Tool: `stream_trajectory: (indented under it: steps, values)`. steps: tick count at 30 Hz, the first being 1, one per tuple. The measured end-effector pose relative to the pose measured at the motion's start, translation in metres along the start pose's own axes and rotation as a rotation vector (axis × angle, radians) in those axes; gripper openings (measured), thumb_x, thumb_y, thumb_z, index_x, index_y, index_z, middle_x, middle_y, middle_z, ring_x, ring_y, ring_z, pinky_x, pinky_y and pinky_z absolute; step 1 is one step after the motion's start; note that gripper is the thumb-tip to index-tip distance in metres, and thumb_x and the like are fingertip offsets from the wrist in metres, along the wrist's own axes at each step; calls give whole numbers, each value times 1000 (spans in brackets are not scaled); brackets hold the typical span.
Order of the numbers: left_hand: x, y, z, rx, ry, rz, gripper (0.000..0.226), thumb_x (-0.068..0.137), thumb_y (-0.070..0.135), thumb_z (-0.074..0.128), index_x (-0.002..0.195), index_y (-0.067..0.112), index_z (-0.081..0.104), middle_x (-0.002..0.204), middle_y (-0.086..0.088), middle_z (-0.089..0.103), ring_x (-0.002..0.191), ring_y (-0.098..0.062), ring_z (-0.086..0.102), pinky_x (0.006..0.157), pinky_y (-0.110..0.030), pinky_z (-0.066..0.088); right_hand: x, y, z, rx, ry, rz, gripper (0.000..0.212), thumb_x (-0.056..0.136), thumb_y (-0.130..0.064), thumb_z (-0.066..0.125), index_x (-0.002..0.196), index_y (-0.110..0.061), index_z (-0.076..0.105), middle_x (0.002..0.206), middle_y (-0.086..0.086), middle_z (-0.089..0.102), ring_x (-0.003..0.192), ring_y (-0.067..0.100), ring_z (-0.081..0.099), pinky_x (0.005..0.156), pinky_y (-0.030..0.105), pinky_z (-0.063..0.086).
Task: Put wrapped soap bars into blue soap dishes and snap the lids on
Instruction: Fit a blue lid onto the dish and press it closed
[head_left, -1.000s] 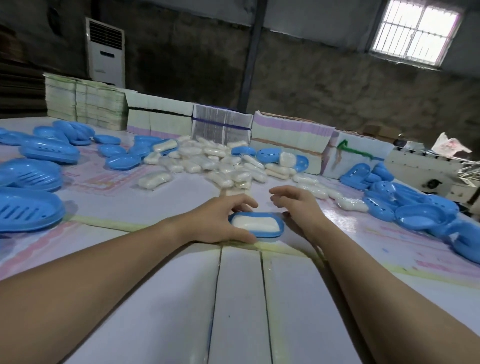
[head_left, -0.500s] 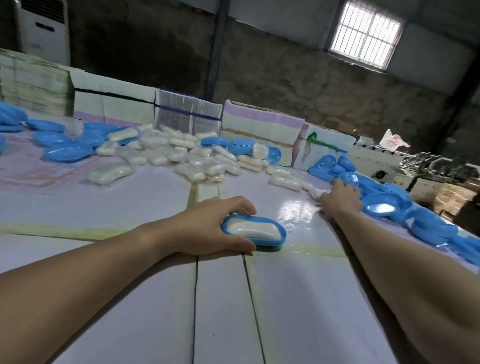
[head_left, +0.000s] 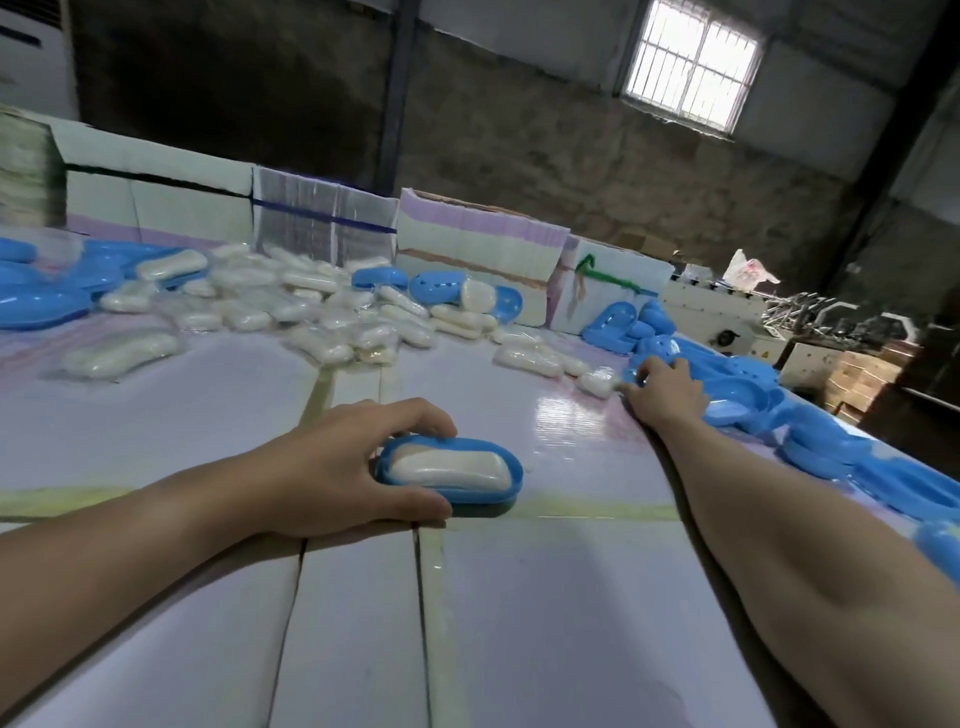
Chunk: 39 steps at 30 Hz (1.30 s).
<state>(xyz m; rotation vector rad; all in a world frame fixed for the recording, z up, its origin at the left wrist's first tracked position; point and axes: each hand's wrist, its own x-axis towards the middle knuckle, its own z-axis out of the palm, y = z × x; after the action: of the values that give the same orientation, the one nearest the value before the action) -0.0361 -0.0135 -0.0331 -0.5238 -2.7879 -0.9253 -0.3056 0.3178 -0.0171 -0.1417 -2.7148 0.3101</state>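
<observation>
With the left hand (head_left: 337, 467) clasping the soap-filled dish (head_left: 451, 472) on the bench (head_left: 545, 623), the right hand (head_left: 667, 389) had reached the blue lids (head_left: 737, 410), its grip unreadable, so capping looked next.

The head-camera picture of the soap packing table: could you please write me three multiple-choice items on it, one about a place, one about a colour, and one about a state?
1. Where is the right hand?
A. On the soap in the near dish
B. At the pile of blue lids on the right side of the table
C. Off the table

2. What colour is the soap dish held by the left hand?
A. Blue
B. Green
C. White

3. What is the state of that dish?
A. Empty
B. Closed with a lid
C. Holding a wrapped soap bar, no lid on

Answers: 1 B, the fingers rest at the edge of the blue pieces on the right. 2 A, its rim is plainly blue. 3 C, the white bar lies uncovered inside it.
</observation>
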Motion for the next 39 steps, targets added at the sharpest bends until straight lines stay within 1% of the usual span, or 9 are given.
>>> stream_trajectory:
  steps: [5, 10, 16, 20, 24, 26, 29, 33, 39]
  values:
    - [1, 0, 1, -20, 29, -17, 72, 48, 89, 60, 115, 66, 44, 116, 28, 57, 105, 3, 55, 91, -28, 52, -4, 3, -2, 130, -13, 89, 47, 86, -49, 67, 119, -19, 49, 140, 15, 36, 118, 42, 48, 101, 47, 41]
    - [1, -3, 4, -50, 48, -31, 72, 50, 82, 70, 115, 72, 41, 115, 37, 55, 108, 7, 54, 92, -24, 52, -12, 4, -7, 181, 46, 107, 48, 82, -43, 71, 115, -17, 48, 126, 11, 46, 110, 34, 54, 91, 45, 47]
    - [0, -3, 2, -80, 60, -41, 80, 51, 80, 75, 119, 71, 34, 119, 32, 55, 109, 6, 56, 92, -23, 53, -51, -27, -35, 623, 214, 37, 38, 80, -41, 70, 104, -19, 52, 114, 6, 51, 95, 22, 51, 81, 38, 41]
    - [-2, 1, 1, -119, 106, -61, 75, 51, 72, 81, 111, 63, 38, 109, 21, 54, 101, 1, 58, 89, -23, 52, -98, -66, -55, 915, -14, -230, 24, 80, -26, 71, 100, -19, 59, 107, 2, 57, 99, 22, 59, 84, 39, 50]
    - [-4, 0, -1, -176, 115, -96, 80, 46, 72, 83, 110, 58, 39, 105, 21, 57, 96, 5, 59, 84, -16, 51, -151, -92, -83, 926, -376, -474, 26, 71, -38, 69, 96, -34, 65, 103, -11, 63, 89, -4, 59, 76, 21, 42]
    - [-4, -2, -2, -199, 121, -110, 89, 43, 72, 84, 117, 56, 37, 103, 22, 59, 95, 7, 61, 79, -11, 50, -173, -92, -81, 956, -471, -543, 23, 73, -34, 66, 96, -35, 68, 102, -16, 65, 92, -4, 60, 81, 21, 45]
    - [-4, -3, -2, -213, 130, -110, 99, 43, 69, 86, 127, 54, 36, 104, 21, 60, 97, 10, 60, 75, -7, 48, -193, -89, -76, 1034, -558, -545, 26, 73, -27, 64, 98, -33, 69, 100, -20, 66, 98, 10, 64, 83, 25, 53]
    - [-3, -1, -4, -173, 137, -96, 82, 48, 69, 85, 117, 59, 43, 108, 26, 58, 103, 17, 53, 75, -5, 47, -201, -91, -77, 1012, -591, -608, 34, 72, -25, 63, 105, -25, 67, 108, -10, 65, 102, 16, 64, 89, 28, 54]
    - [-3, 3, -4, -154, 144, -56, 72, 56, 67, 83, 118, 48, 51, 111, 39, 55, 108, 13, 52, 79, -8, 48, -205, -96, -75, 907, -592, -715, 35, 70, -24, 64, 104, -35, 65, 100, -10, 66, 80, 3, 62, 67, 15, 48]
